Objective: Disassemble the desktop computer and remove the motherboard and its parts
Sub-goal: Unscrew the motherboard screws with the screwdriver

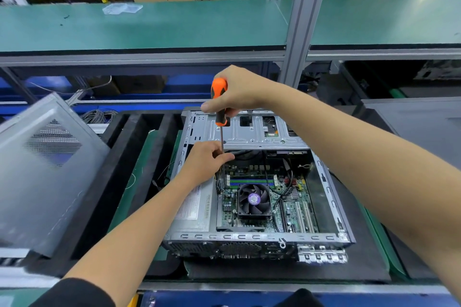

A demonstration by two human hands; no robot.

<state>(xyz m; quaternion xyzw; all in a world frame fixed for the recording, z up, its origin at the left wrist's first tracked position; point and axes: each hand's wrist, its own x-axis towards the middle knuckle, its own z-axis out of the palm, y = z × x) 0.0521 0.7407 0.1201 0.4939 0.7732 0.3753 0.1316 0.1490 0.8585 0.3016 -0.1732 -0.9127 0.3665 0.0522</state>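
An open desktop computer case (pixel 324 182) lies flat on the bench. Inside it sits the green motherboard (pixel 294 209) with a black CPU fan (pixel 254 200) and a grey power supply (pixel 193 209) at its left. My right hand (pixel 239 90) grips the orange and black handle of a screwdriver (pixel 219 102), which stands upright. Its thin shaft runs down into the case's left side. My left hand (pixel 204 159) pinches the shaft low down, just above the board. The tip is hidden behind my fingers and some cables.
The removed grey side panel (pixel 47 169) leans at the left. A metal drive cage (pixel 249 132) spans the case's far end. A green shelf (pixel 149 25) on an aluminium post (pixel 299 32) rises behind. Coiled cables (pixel 99 116) lie at the back left.
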